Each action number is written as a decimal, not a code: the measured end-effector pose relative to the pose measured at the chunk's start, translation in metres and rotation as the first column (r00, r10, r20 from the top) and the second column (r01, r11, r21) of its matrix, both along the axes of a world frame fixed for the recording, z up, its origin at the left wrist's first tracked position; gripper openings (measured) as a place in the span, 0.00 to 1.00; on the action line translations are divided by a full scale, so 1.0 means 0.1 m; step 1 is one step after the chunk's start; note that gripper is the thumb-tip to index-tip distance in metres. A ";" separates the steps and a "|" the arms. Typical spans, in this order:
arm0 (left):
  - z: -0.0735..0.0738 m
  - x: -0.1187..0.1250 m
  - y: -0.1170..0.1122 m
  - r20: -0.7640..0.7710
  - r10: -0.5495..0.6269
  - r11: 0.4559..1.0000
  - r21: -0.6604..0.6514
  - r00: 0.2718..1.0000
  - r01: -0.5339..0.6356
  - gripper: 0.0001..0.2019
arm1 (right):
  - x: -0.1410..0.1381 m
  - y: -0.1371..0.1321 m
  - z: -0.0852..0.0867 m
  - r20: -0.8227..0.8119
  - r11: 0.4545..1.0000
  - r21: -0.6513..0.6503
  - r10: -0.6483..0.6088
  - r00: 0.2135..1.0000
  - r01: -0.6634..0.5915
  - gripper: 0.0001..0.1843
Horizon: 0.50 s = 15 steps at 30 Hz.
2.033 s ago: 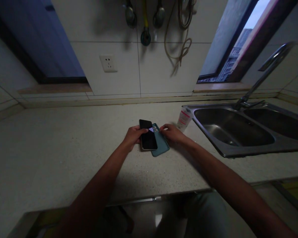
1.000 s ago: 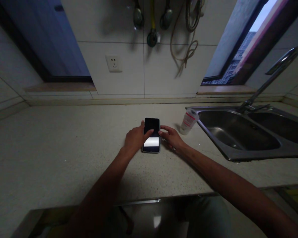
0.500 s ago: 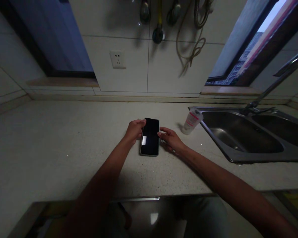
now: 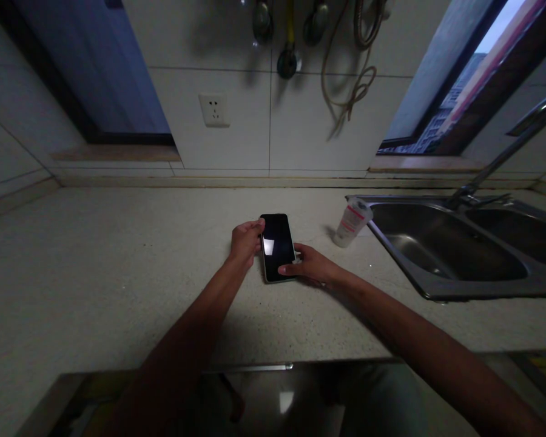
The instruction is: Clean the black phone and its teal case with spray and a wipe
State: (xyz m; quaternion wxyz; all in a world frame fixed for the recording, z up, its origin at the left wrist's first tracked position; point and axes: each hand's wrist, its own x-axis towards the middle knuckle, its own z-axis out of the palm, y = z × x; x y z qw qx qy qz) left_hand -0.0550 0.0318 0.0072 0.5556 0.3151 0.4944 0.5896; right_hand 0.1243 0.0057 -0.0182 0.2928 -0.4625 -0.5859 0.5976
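A smartphone (image 4: 277,243) with a dark screen and a pale edge lies between my hands over the counter, its top leaning left. A bright reflection shows on the screen. My left hand (image 4: 246,241) grips its upper left edge, the thumb on the front near the corner. On the lower right side, my right hand (image 4: 310,265) has its thumb across the screen and its fingers at the edge and behind. Something small and whitish shows at the right hand's fingers; I cannot make it out. A clear plastic cup (image 4: 352,222) with pink-red markings stands right of the phone.
The pale countertop (image 4: 164,273) runs along a tiled wall with a power socket (image 4: 214,110). At the right is a double steel sink (image 4: 441,240) with a chrome faucet (image 4: 491,161). Pipes and a looped cord (image 4: 357,94) hang on the wall. The counter's front edge lies below my forearms.
The phone has turned slightly, its top now leaning left. My right hand has slid down to the phone's lower right, its thumb further over the screen. The left hand keeps its hold.
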 end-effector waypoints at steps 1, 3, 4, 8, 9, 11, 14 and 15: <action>0.00 0.00 0.00 0.003 0.006 1.000 -0.009 1.000 -0.006 0.13 | -0.01 0.00 0.00 0.006 1.000 0.010 -0.005 1.000 0.005 0.34; 0.00 -0.01 -0.01 0.011 0.015 0.999 -0.032 1.000 -0.014 0.12 | -0.02 0.00 0.00 0.004 0.999 0.034 -0.005 1.000 0.004 0.33; 0.00 -0.01 -0.01 0.018 0.014 0.999 -0.048 1.000 -0.013 0.12 | -0.03 0.00 0.00 -0.005 0.999 0.044 -0.001 1.000 0.001 0.31; 0.04 -0.05 0.00 0.052 -0.024 0.991 -0.128 0.998 0.030 0.10 | -0.02 0.01 -0.01 -0.066 0.999 0.029 0.036 0.997 -0.034 0.27; 0.06 -0.06 0.00 0.057 -0.047 0.988 -0.143 0.997 0.055 0.10 | -0.01 0.01 -0.01 -0.083 0.999 0.019 0.044 0.996 -0.043 0.27; 0.08 -0.07 0.01 0.053 -0.086 0.984 -0.150 0.995 0.093 0.09 | -0.01 0.02 -0.03 -0.115 0.998 -0.013 0.057 0.992 -0.059 0.26; 0.09 -0.07 0.00 -0.023 -0.081 0.990 -0.117 0.996 0.078 0.09 | 0.00 0.02 -0.03 -0.172 0.997 -0.051 0.056 0.984 -0.065 0.26; 0.09 -0.07 0.00 -0.064 -0.068 0.993 -0.098 0.996 0.062 0.09 | 0.00 0.02 -0.02 -0.190 0.996 -0.051 0.057 0.980 -0.067 0.26</action>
